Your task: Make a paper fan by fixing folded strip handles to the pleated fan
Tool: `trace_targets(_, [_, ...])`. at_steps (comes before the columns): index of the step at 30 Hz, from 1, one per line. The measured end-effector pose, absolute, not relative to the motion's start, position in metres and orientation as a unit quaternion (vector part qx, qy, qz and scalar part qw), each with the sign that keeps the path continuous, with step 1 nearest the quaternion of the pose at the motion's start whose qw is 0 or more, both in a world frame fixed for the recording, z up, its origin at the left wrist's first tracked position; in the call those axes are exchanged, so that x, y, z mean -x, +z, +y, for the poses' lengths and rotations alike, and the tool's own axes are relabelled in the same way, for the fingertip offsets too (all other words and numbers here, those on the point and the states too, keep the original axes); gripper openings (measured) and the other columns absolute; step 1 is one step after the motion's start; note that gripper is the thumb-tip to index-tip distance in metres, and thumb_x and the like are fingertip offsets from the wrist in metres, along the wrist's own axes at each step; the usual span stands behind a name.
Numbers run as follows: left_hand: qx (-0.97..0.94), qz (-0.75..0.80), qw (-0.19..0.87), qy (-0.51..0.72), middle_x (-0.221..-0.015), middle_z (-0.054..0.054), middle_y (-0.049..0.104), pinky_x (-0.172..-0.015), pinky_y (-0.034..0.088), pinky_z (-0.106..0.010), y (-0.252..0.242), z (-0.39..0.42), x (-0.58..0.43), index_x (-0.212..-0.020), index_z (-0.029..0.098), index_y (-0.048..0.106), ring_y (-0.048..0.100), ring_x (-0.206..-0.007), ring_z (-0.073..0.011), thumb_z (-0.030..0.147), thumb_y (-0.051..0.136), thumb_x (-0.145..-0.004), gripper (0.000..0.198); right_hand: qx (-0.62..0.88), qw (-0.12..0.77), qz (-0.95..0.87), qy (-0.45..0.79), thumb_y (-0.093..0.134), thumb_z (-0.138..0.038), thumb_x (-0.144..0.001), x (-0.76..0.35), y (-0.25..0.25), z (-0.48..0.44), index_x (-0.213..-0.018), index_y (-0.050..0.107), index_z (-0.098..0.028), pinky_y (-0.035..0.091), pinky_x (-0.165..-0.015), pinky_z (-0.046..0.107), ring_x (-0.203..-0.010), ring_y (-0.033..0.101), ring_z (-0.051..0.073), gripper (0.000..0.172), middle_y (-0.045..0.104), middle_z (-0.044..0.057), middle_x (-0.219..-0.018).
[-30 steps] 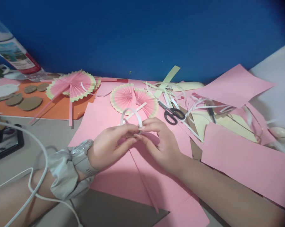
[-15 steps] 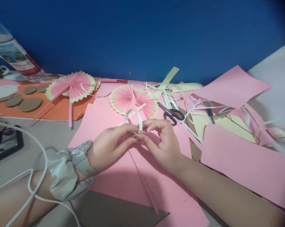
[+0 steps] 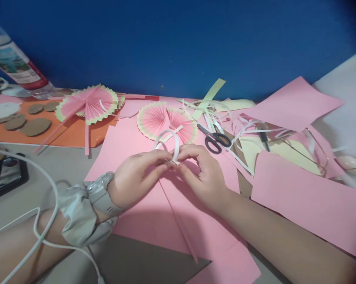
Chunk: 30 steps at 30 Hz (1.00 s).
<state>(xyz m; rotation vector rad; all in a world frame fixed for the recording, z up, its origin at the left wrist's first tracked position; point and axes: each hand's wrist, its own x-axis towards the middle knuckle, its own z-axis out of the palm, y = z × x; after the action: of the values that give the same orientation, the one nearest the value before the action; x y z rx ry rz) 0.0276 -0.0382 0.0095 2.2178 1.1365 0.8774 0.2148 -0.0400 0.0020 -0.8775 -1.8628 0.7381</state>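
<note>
My left hand and my right hand meet over a pink paper sheet, fingers pinched together. Between the fingertips is a narrow white paper strip, curled up into a loop. Both hands grip it near its end; part of it is hidden by the fingers. Just beyond the loop lies a pleated round paper fan, pink with a pale yellow-green rim. A thin pink strip lies on the sheet below the hands. Black-handled scissors rest to the right of my right hand.
Another pleated fan with pink sticks lies at left on orange paper, beside cardboard discs. A bottle leans behind. Tangled paper strips and pink sheets fill the right. A phone and white cable are at left.
The view has tilted slightly. My fingers have shifted a little on the white strip, and a bit of its end now shows between them. The loop stays upright.
</note>
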Motion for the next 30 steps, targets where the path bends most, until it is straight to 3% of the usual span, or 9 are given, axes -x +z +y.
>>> trace_targets(7, [-0.816,0.420,0.189,0.349,-0.091,-0.001,0.071,-0.080,0.047,-0.025,0.014,-0.036,-0.029,-0.097,0.019,0.062,0.065,-0.084,-0.0141,0.023,0.052,-0.091,0.012,0.361,0.476,-0.766,0.238,0.057,-0.013,-0.089,-0.216,0.005,-0.035,-0.089,0.050,-0.022,0.044,-0.081,0.033,-0.093,0.052,0.017,0.012,0.053,0.002,-0.092])
trace_targets(15, [-0.862,0.413,0.047,0.290,-0.080,-0.001,0.072,-0.088,0.040,-0.038,0.018,-0.021,-0.013,-0.088,0.020,0.064,0.062,-0.072,-0.0169,0.024,0.051,-0.090,0.014,0.370,0.465,-0.741,0.312,0.048,-0.017,-0.094,-0.212,-0.001,-0.035,-0.089,0.045,-0.021,0.045,-0.072,0.031,-0.081,0.050,0.015,0.007,0.048,0.002,-0.088])
trace_targets(30, [-0.834,0.440,0.048,0.329,-0.082,-0.002,0.072,-0.087,0.043,-0.036,0.015,-0.016,-0.009,-0.090,0.019,0.066,0.062,-0.076,-0.0179,0.026,0.052,-0.089,0.015,0.340,0.499,-0.721,0.340,0.034,-0.018,-0.098,-0.212,-0.010,-0.036,-0.094,0.035,-0.023,0.051,-0.063,0.029,-0.073,0.050,0.012,0.007,0.042,0.003,-0.092])
